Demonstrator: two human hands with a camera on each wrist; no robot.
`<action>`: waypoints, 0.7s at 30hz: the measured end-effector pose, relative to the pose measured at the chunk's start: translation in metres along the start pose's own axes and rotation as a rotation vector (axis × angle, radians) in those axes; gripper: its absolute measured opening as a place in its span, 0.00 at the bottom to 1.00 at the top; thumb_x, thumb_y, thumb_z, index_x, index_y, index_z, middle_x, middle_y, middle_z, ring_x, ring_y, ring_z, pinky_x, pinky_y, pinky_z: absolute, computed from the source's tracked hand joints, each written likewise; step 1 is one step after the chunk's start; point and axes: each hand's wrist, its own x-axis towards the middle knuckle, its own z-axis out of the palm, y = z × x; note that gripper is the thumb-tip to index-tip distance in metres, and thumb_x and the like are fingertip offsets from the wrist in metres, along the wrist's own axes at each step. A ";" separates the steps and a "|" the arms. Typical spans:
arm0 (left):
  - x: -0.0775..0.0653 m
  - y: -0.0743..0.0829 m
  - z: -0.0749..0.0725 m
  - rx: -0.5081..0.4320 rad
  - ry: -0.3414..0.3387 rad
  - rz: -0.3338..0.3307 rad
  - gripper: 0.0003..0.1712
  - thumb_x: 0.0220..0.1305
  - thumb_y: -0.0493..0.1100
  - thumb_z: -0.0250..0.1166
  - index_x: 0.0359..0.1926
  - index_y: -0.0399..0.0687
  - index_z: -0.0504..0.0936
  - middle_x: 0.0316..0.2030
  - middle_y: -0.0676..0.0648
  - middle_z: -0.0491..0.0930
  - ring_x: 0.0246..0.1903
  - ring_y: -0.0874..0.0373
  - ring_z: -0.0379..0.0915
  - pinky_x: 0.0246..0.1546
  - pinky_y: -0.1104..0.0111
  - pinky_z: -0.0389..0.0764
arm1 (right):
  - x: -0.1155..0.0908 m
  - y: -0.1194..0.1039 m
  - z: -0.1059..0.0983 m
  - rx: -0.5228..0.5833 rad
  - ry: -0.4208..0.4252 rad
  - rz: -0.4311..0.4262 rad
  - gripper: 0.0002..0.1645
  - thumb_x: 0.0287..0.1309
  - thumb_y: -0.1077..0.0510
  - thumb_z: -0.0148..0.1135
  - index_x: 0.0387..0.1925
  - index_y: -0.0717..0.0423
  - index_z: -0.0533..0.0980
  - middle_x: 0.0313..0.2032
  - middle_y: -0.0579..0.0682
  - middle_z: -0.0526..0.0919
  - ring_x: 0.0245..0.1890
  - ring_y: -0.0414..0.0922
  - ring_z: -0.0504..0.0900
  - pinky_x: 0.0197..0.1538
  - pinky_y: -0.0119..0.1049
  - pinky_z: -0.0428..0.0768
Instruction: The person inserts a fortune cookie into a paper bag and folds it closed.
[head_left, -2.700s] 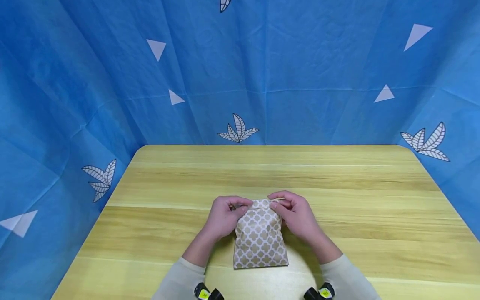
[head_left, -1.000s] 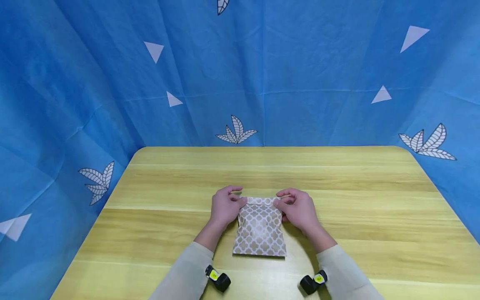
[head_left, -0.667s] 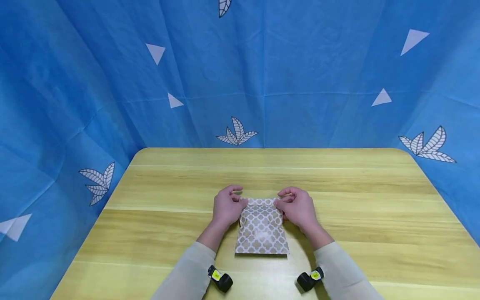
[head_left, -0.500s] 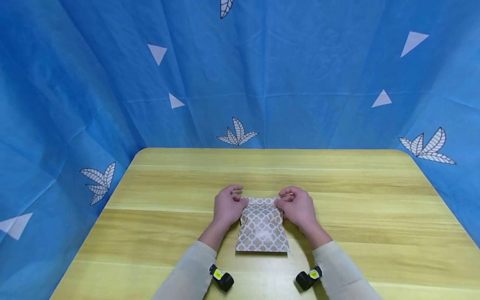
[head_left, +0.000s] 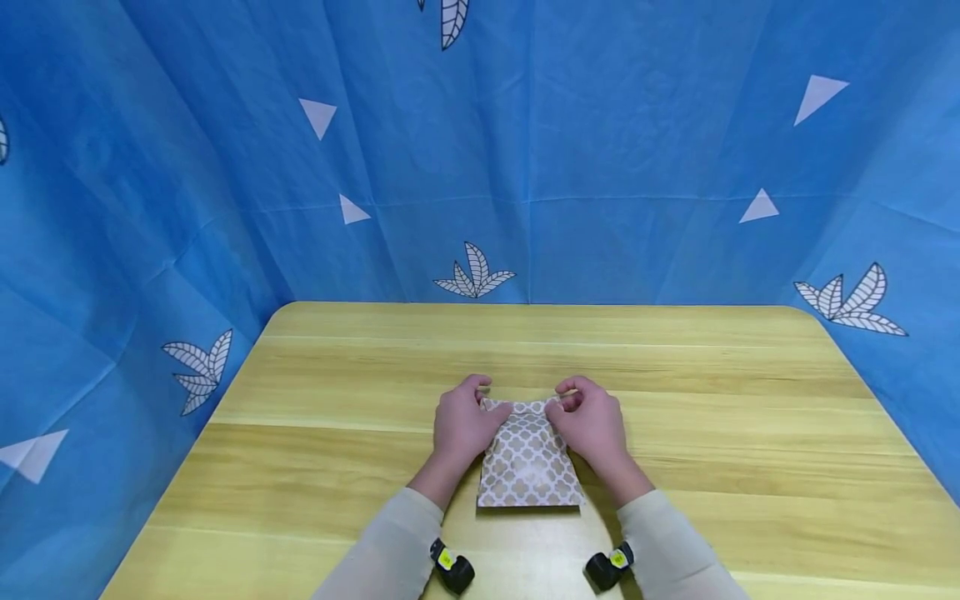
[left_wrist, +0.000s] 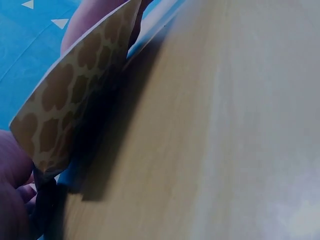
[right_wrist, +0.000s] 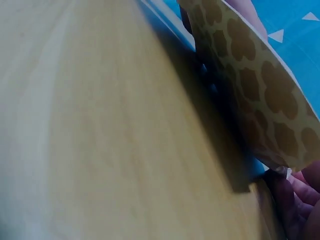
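A small paper bag [head_left: 528, 471] with a tan and white quatrefoil pattern lies near the front middle of the table, its far end folded over in a narrow strip. My left hand [head_left: 461, 425] pinches the left end of that fold, its thumb lying on top of the paper. At the other end my right hand [head_left: 594, 423] pinches the fold the same way. Both wrist views show the bag [left_wrist: 62, 95] tilted, its near edge raised over a dark shadow. Fingers under the fold are mostly hidden. The bag's contents cannot be seen.
The wood-grain table [head_left: 337, 367] extends around the bag on every side. Behind and beside it hangs a blue curtain [head_left: 615, 125] with white triangles and leaf prints. A black wrist camera [head_left: 453, 571] sits at each sleeve.
The bag's near edge has lifted, and the bag looks shorter from above. Both hands moved out toward the fold's ends; lately the left thumb has slid inward along it. The head view has shifted slightly.
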 end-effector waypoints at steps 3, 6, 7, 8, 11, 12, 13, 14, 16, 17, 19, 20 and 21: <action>0.001 0.002 0.000 0.015 -0.020 -0.024 0.31 0.50 0.55 0.79 0.53 0.48 0.84 0.31 0.53 0.78 0.28 0.58 0.73 0.28 0.63 0.76 | 0.000 -0.002 0.001 -0.020 -0.004 0.012 0.17 0.51 0.51 0.76 0.40 0.53 0.80 0.24 0.45 0.79 0.23 0.44 0.76 0.31 0.41 0.75; 0.002 0.004 0.000 0.030 -0.034 -0.048 0.34 0.48 0.58 0.79 0.54 0.48 0.83 0.34 0.51 0.81 0.31 0.57 0.76 0.31 0.62 0.78 | 0.000 -0.004 0.002 -0.044 -0.014 0.031 0.22 0.49 0.46 0.77 0.41 0.53 0.80 0.22 0.47 0.77 0.20 0.45 0.73 0.27 0.40 0.72; 0.002 0.005 0.001 0.036 -0.038 -0.055 0.35 0.48 0.59 0.79 0.54 0.48 0.83 0.36 0.50 0.82 0.33 0.56 0.76 0.32 0.61 0.78 | 0.000 -0.004 0.002 -0.051 -0.016 0.037 0.23 0.48 0.45 0.77 0.41 0.53 0.80 0.22 0.47 0.76 0.19 0.45 0.73 0.26 0.40 0.72; 0.003 0.005 0.001 0.045 -0.042 -0.061 0.35 0.48 0.60 0.79 0.55 0.48 0.83 0.37 0.50 0.83 0.34 0.56 0.77 0.33 0.61 0.79 | 0.001 -0.005 0.003 -0.062 -0.017 0.043 0.24 0.48 0.44 0.78 0.41 0.53 0.80 0.22 0.47 0.76 0.19 0.45 0.72 0.25 0.40 0.71; 0.003 0.006 0.002 0.072 -0.044 -0.072 0.37 0.47 0.61 0.79 0.55 0.48 0.83 0.39 0.49 0.84 0.35 0.55 0.79 0.34 0.60 0.79 | 0.002 -0.006 0.004 -0.091 -0.018 0.060 0.26 0.47 0.42 0.77 0.42 0.54 0.80 0.22 0.47 0.76 0.19 0.45 0.72 0.23 0.40 0.70; 0.003 0.007 0.003 0.084 -0.043 -0.074 0.37 0.48 0.62 0.79 0.55 0.48 0.82 0.39 0.49 0.84 0.35 0.55 0.79 0.33 0.60 0.79 | 0.002 -0.006 0.005 -0.101 -0.018 0.066 0.26 0.47 0.42 0.77 0.41 0.53 0.80 0.22 0.47 0.76 0.19 0.45 0.73 0.23 0.40 0.70; 0.003 0.007 0.003 0.097 -0.043 -0.076 0.37 0.48 0.62 0.78 0.55 0.48 0.82 0.39 0.49 0.84 0.35 0.55 0.79 0.33 0.60 0.79 | 0.002 -0.007 0.005 -0.110 -0.017 0.070 0.26 0.47 0.42 0.77 0.41 0.53 0.80 0.23 0.47 0.76 0.19 0.45 0.73 0.23 0.40 0.70; 0.003 0.008 0.003 0.111 -0.042 -0.077 0.37 0.48 0.62 0.78 0.55 0.49 0.82 0.38 0.50 0.84 0.34 0.55 0.79 0.32 0.60 0.79 | 0.002 -0.007 0.006 -0.120 -0.016 0.072 0.26 0.47 0.42 0.77 0.41 0.53 0.80 0.23 0.47 0.77 0.19 0.45 0.73 0.22 0.40 0.70; 0.003 0.009 0.004 0.136 -0.041 -0.079 0.37 0.48 0.62 0.78 0.55 0.49 0.82 0.37 0.49 0.84 0.34 0.55 0.79 0.31 0.60 0.79 | 0.003 -0.007 0.007 -0.135 -0.013 0.077 0.25 0.48 0.41 0.77 0.41 0.53 0.80 0.23 0.47 0.77 0.19 0.45 0.73 0.22 0.40 0.70; 0.003 0.010 0.004 0.147 -0.041 -0.080 0.36 0.49 0.62 0.78 0.56 0.49 0.82 0.36 0.50 0.84 0.33 0.55 0.79 0.31 0.60 0.79 | 0.003 -0.007 0.007 -0.141 -0.010 0.077 0.25 0.48 0.42 0.76 0.41 0.53 0.80 0.23 0.47 0.77 0.19 0.45 0.73 0.22 0.40 0.70; 0.004 0.010 0.003 0.163 -0.045 -0.084 0.36 0.50 0.61 0.77 0.56 0.49 0.81 0.34 0.51 0.83 0.32 0.56 0.78 0.31 0.60 0.78 | 0.004 -0.006 0.008 -0.148 -0.007 0.076 0.23 0.50 0.43 0.76 0.40 0.53 0.80 0.23 0.47 0.76 0.19 0.45 0.73 0.23 0.40 0.70; 0.004 0.010 0.003 0.167 -0.047 -0.083 0.35 0.51 0.60 0.77 0.57 0.49 0.81 0.34 0.51 0.82 0.31 0.56 0.78 0.30 0.60 0.78 | 0.004 -0.006 0.009 -0.149 -0.007 0.074 0.22 0.50 0.44 0.75 0.40 0.53 0.79 0.23 0.46 0.76 0.19 0.45 0.73 0.23 0.40 0.70; 0.004 0.010 0.003 0.167 -0.049 -0.082 0.34 0.52 0.59 0.77 0.57 0.49 0.81 0.33 0.51 0.82 0.31 0.56 0.77 0.30 0.60 0.78 | 0.004 -0.005 0.009 -0.148 -0.007 0.073 0.21 0.51 0.45 0.75 0.40 0.53 0.79 0.23 0.46 0.76 0.19 0.45 0.74 0.24 0.40 0.70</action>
